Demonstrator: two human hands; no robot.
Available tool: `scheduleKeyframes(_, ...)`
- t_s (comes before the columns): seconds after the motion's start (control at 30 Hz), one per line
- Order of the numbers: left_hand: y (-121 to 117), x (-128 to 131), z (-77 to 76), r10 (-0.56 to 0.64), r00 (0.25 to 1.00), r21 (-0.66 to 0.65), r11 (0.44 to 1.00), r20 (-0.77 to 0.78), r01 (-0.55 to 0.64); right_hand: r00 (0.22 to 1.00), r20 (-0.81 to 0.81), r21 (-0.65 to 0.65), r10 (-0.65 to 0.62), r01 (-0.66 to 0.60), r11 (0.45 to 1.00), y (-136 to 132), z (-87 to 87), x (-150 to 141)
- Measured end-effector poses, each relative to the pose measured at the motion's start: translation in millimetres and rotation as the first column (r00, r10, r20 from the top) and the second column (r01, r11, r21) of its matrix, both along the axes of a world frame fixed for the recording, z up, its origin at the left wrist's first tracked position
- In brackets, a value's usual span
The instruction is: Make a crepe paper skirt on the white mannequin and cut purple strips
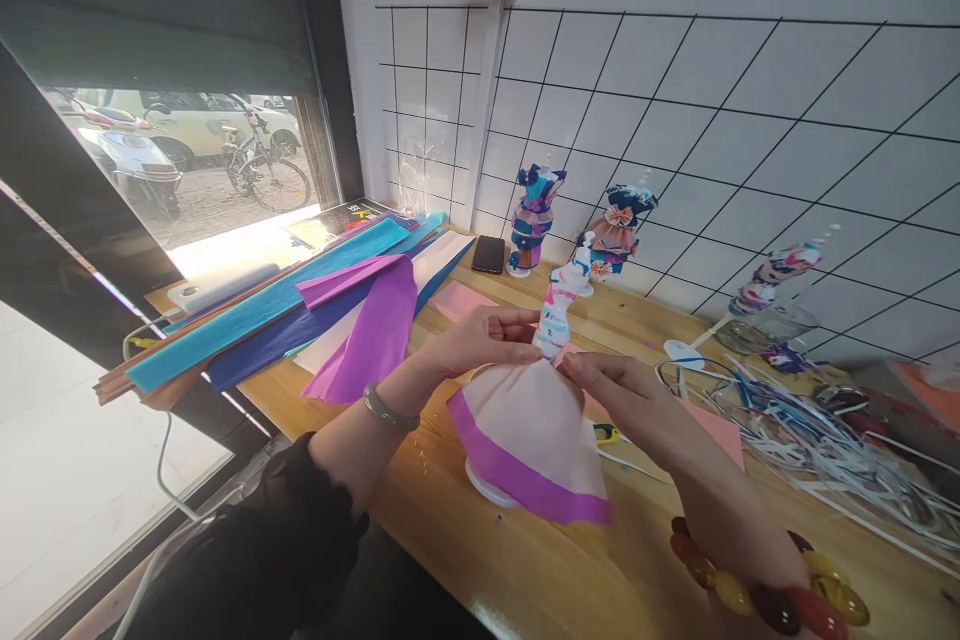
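Observation:
A small white dress form (556, 305) with pink and blue patches stands tilted on a round white base (491, 485). Around its lower part hangs a cream paper skirt (525, 410) with a purple border. My left hand (487, 338) pinches the skirt's gathered top at the left of the waist, thumb and fingers closed. On the other side, my right hand (611, 385) pinches the same paper edge. Yellow-handled scissors (606, 434) lie partly hidden behind the skirt.
Crepe paper strips (367, 320) lie at left near the window. Behind stand several decorated dress forms (534, 220) and a black phone (489, 255). Tangled ribbons (802, 440) cover the right side, near a glass jar (784, 325). Pink paper (716, 430) lies under my right arm.

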State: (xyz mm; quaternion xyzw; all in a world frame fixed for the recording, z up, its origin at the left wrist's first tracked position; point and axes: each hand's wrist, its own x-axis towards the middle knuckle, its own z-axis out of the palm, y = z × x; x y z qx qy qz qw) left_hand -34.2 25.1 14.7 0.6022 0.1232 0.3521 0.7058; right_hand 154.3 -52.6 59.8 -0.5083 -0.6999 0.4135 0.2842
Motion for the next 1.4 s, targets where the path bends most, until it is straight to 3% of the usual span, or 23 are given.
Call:
scheduleKeyframes(0.13,-1.7,1.5,1.5,0.02,1.0,0.038,0.999,-0.001,-0.019,0.998,-0.045,-0.021,-0.049,0.048,0.999,-6.6,3.4,-3.6)
scheduleKeyframes(0.33,-1.3,5.5,-1.7,0.075,0.997,0.064,0.995,-0.006,-0.075,0.98,0.07,0.135,-0.185,0.174,0.975,-12.3,11.0,-10.5)
scheduleKeyframes(0.57,-1.5,9.3,-2.5,0.092,0.996,0.073,0.993,-0.011,-0.091,0.992,0.012,0.131,-0.129,0.126,0.983,-6.4,4.2,-6.3)
scheduleKeyframes(0.73,-1.9,10.7,-3.3,0.087,0.996,0.093,0.992,-0.023,-0.084,0.98,0.023,0.15,-0.198,0.192,0.97,-6.3,1.7,-6.5)
scheduleKeyframes(1.13,-8.2,10.3,2.4,0.112,0.989,0.181,0.979,-0.094,-0.093,0.966,0.131,0.198,-0.225,0.197,0.96,-2.9,-1.0,-3.8)
scheduleKeyframes(1.4,-4.9,11.7,-3.2,0.118,0.989,0.171,0.98,-0.083,-0.103,0.95,0.258,0.189,-0.178,0.131,0.973,-3.1,3.6,0.8)
